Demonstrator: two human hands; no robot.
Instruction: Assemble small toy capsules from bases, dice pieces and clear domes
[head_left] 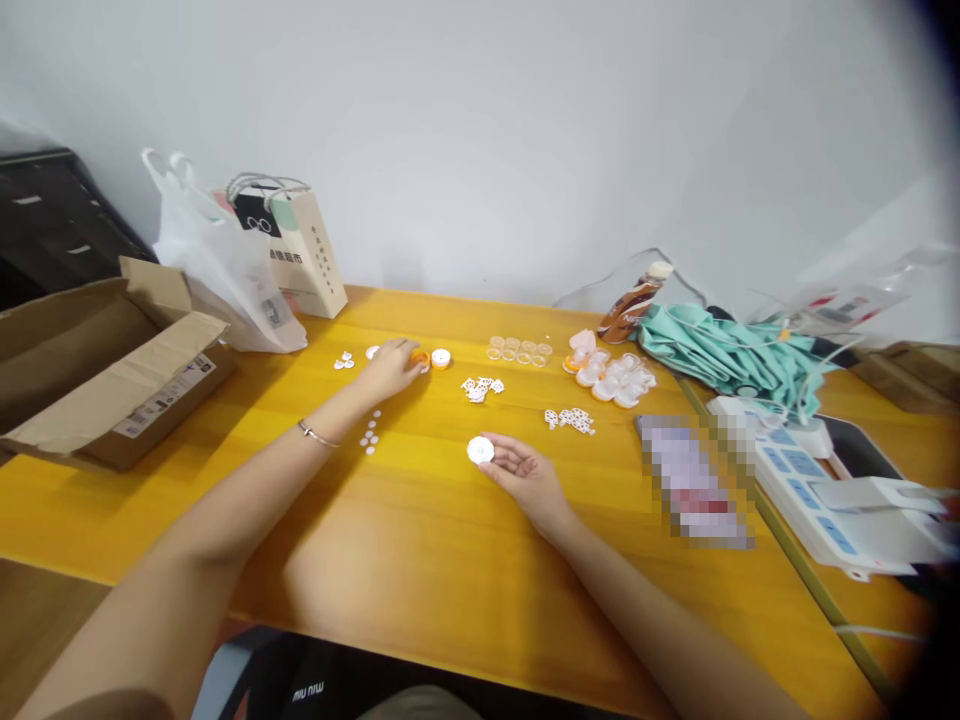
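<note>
Right hand (525,475) pinches a white disc (481,450) by its right edge, thumb at the near side, fingers behind; the disc is face up, just left of the fingertips and above the table. Left hand (391,370) reaches farther out, fingers curled down at an orange ring (421,360); whether they grip it or only touch it, cannot tell. Key relation: the orange ring lies far and left of the white disc, a diagonal stretch of table between them; left hand is at the ring, right hand at the disc. Both pieces look round, so no long axis to note. A white-topped orange cap (441,359) sits just right of the ring. Right of that cap, toward the near side, a pile of white cutout pieces (482,388) lies on the far side of the disc; a second pile (570,420) is farther right. Small white dots (370,437) lie near the left forearm. Clear cups (517,351) stand in two rows at the far side. Open room: bare wood from the right hand to the near edge of the table (420,560).
</note>
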